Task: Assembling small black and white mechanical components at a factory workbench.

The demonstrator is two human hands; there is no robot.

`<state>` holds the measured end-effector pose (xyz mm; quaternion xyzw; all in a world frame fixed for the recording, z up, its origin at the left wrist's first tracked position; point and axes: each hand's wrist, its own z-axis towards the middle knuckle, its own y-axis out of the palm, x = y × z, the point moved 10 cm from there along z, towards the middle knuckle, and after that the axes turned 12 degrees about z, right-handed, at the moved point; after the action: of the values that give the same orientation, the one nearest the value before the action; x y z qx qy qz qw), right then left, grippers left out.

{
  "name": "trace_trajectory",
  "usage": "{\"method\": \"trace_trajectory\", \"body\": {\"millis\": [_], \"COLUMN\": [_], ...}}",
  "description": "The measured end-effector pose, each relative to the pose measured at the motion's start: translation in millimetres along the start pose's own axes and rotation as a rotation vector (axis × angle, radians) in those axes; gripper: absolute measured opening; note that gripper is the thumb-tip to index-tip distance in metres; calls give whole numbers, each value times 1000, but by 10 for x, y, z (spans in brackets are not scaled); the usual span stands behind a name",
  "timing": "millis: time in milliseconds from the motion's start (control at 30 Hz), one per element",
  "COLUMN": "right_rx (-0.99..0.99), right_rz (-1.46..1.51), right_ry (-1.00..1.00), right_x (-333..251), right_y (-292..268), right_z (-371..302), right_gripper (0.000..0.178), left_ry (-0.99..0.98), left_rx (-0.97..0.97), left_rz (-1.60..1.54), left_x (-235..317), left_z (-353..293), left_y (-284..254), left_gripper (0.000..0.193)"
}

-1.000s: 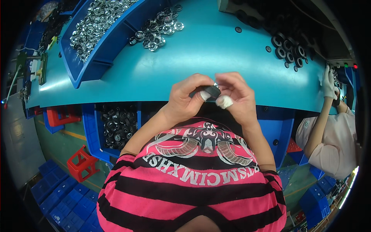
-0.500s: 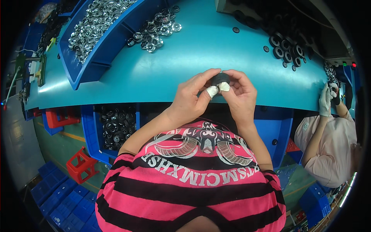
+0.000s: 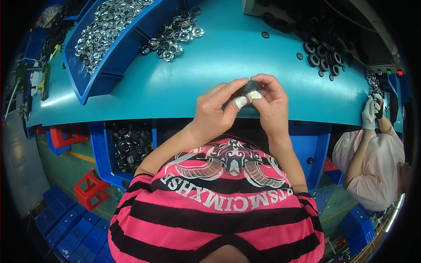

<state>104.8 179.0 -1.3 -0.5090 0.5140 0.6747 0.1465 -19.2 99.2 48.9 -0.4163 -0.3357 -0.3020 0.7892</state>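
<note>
One black tyre (image 3: 251, 86) at one o'clock was clasped between the left hand (image 3: 213, 107) and right hand (image 3: 274, 104), turned from its angle a second earlier and seemingly steadier for close handwork, chrome wheel hubs (image 3: 186, 35) at its ten o'clock.

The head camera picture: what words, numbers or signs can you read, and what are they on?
Pink-and-black striped shirt: big white letters in a curve, which I won't copy out.
Co-worker's pale pink shirt: a small mark, too small to read.
Black tyre between the left hand and right hand: no writing that I can make out.
</note>
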Motion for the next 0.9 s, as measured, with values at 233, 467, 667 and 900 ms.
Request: {"method": "trace_trajectory", "body": {"millis": [233,467,667,900], "right_rx": [75,96,115,45], "right_rz": [-62,-149,-113,-207], "right_ry": [-161,-236,-202,-41], "right_x": [-38,10,-125,-59], "right_y": [108,6,151,42], "right_z": [-110,-125,-41,-9], "right_gripper": [35,33,41,40], "left_ry": [173,354,117,18], "left_rx": [65,133,35,-113], "left_rz": [164,158,37,3], "left_x": [92,268,99,96], "left_z": [8,-78,76,136], "left_y": [-69,-12,27,69], "left_gripper": [47,51,44,35]}}
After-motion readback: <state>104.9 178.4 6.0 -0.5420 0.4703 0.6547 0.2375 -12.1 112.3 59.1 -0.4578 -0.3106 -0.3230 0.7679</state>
